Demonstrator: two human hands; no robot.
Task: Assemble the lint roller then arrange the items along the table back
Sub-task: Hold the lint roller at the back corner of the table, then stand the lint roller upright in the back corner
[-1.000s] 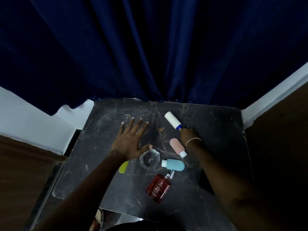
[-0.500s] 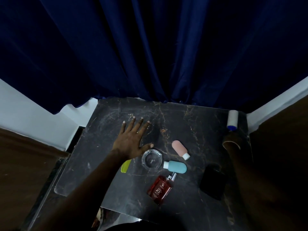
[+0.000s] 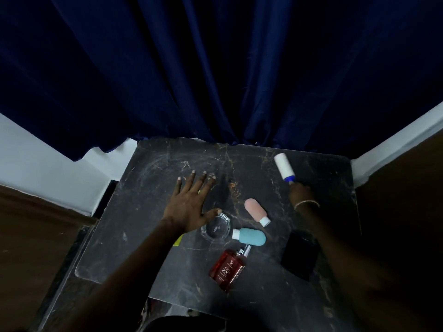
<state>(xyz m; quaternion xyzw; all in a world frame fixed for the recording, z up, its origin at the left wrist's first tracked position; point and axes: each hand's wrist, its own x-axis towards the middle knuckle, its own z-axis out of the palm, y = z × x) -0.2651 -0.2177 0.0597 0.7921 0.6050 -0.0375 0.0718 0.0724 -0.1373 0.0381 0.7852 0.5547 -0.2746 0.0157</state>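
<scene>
My right hand (image 3: pixel 300 194) grips the blue handle of the lint roller (image 3: pixel 283 166), whose white roll points up toward the table's back right. My left hand (image 3: pixel 190 203) lies flat on the dark marble table (image 3: pixel 148 188), fingers spread, thumb touching the glass ashtray (image 3: pixel 215 227). A pink bottle (image 3: pixel 256 211) and a light blue bottle (image 3: pixel 250 236) lie in the middle. A red perfume bottle (image 3: pixel 229 268) lies nearer me. A yellow-green item (image 3: pixel 178 241) peeks out under my left forearm.
A black flat object (image 3: pixel 300 254) lies by my right forearm near the right edge. A dark blue curtain (image 3: pixel 215 68) hangs right behind the table's back edge. White wall and brown floor flank both sides.
My right hand has carried the lint roller from the table's middle out to the far right edge, then back inward to the back right area. The left hand stayed flat.
</scene>
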